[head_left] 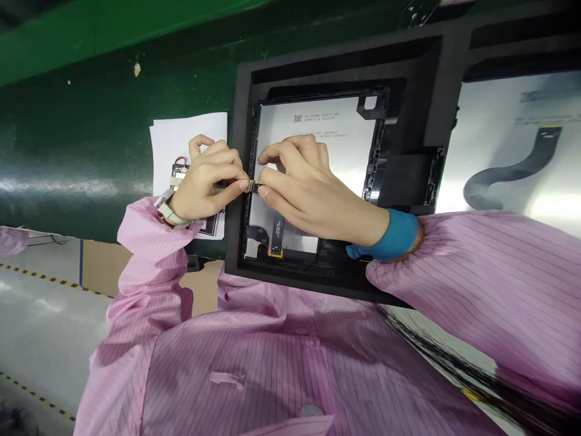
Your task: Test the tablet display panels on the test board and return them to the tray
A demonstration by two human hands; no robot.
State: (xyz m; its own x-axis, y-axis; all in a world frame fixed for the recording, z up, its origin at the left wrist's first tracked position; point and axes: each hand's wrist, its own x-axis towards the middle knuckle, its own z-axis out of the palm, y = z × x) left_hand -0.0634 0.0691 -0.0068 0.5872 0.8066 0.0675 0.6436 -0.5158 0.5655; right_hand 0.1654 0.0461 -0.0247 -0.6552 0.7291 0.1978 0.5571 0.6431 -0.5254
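Between my hands, over the left edge of a tablet-like display panel (349, 157), is a small gold-coloured connector (252, 186) at the end of a black flex cable (277, 233). My left hand (206, 181) is closed, thumb and index finger pinching the connector's left side. From the right, my right hand (304, 181) pinches the dark cable end, its palm over the panel. The cable's lower part shows on the panel's silver back. Beneath my left hand, a circuit board (178, 172) with red wires lies partly hidden on white paper (195, 128).
A black foam tray (236, 242) holds the panel in a recess. To the right, another silver panel (494, 139) carries a curved dark flex cable (508, 172). The green worktop (91, 145) extends left, with a clear plastic item (415, 13) at the back.
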